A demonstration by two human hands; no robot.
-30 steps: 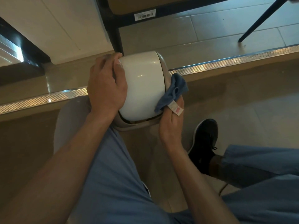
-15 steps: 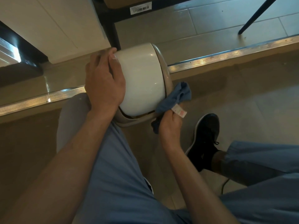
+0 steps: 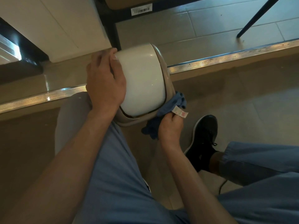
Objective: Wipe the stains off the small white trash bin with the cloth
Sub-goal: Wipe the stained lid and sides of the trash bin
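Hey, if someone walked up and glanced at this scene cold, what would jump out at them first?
First the small white trash bin, glossy and tipped over at the centre, with the left hand spread over its left side. Next the blue cloth with its white tag, gripped by the right hand against the bin's lower right edge. Then the black shoe on the floor at right.

The trash bin (image 3: 142,83) lies tipped on the person's left knee. The left hand (image 3: 105,83) sits at its nine o'clock; the cloth (image 3: 169,107) and right hand (image 3: 171,128) at five o'clock, the shoe (image 3: 203,139) beyond.
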